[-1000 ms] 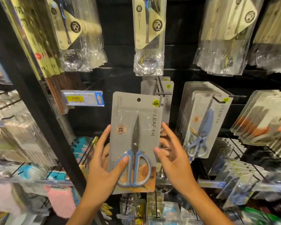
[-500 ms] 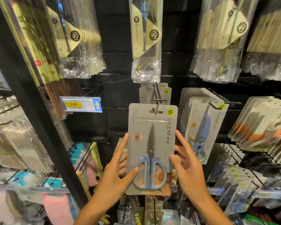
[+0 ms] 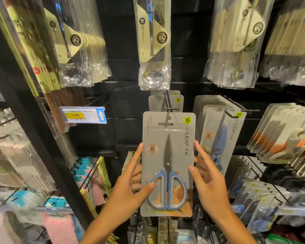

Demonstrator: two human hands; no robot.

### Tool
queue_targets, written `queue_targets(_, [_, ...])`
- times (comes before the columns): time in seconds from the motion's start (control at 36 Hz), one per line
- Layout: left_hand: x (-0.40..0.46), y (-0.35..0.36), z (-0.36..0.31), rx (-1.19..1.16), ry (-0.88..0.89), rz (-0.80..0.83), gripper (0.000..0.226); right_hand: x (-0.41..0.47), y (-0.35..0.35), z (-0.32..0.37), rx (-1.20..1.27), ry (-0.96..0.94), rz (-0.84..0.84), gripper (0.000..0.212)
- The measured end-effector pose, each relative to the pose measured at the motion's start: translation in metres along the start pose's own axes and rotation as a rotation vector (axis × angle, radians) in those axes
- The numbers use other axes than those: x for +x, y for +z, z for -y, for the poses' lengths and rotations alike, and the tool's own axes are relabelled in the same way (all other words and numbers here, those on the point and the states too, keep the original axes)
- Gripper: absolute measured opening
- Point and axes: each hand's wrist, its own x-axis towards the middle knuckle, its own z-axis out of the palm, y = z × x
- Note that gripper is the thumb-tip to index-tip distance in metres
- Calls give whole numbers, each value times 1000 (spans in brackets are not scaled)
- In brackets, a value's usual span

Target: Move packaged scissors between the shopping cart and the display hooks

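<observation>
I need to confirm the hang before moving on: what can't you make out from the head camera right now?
- Hook versus hang slot of the scissors pack: head view cannot settle whether the hook has entered.
- Left hand and right hand: fingers behind the card are hidden.
- Shopping cart: outside the frame.
- Price tag: small print too fine.
- Bottom-left goods: blurred.

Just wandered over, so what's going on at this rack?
A person holds a grey card pack of blue-handled scissors up to a black display hook. The left hand has its thumb on the front and fingers behind; the right hand steadies the other edge. The pack's hang hole sits just below the hook's tip, where matching grey packs hang. Whether it is threaded, I cannot tell.
</observation>
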Motion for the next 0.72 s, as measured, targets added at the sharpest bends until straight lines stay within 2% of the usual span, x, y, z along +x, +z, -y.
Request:
queue_targets(0.31, [0, 4, -6, -25, 58, -14, 92, 0, 1, 2, 55, -37, -65, 59])
queue_targets(0.72, [18, -1, 1, -15, -37, 12, 95, 17, 1, -14, 77, -23, 10, 61])
